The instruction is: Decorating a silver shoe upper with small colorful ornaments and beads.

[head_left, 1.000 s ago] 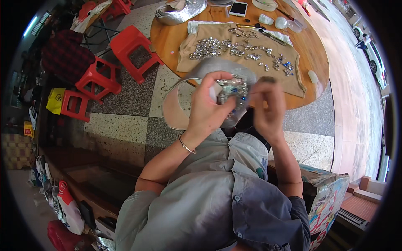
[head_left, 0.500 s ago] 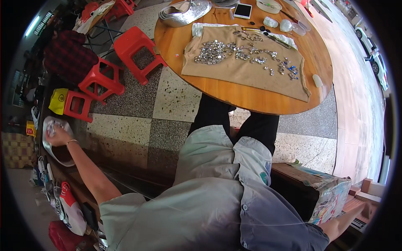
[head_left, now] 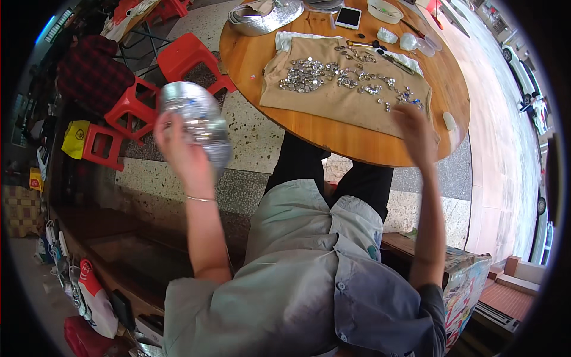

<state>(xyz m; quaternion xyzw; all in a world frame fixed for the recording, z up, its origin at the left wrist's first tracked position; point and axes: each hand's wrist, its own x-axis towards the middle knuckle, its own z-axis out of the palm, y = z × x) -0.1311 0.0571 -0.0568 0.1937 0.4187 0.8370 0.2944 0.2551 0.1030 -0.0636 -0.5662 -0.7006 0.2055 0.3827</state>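
Note:
My left hand [head_left: 181,149] is closed on a silver, shallow tray [head_left: 217,140] above the floor left of the table; shiny pieces seem to lie in it, blurred by motion. Over the near right edge of a tan cloth [head_left: 333,110] hovers my right hand [head_left: 414,134], its fingers smeared by motion. Many clear, glittering rhinestones [head_left: 303,74] are spread on the cloth. A few blue ones [head_left: 409,95] lie near the right hand.
The round wooden table [head_left: 351,146] also bears a silver coiled band [head_left: 264,21], a phone [head_left: 348,18], a clear container [head_left: 383,11] and brushes [head_left: 395,62]. Red stools [head_left: 187,56] stand left, near a seated person in plaid [head_left: 89,71]. A cardboard box [head_left: 467,279] is beside me.
My left hand has lifted the silver tray from the far left and swung it toward the table. My right hand has come up from the lower right to the cloth's near right edge.

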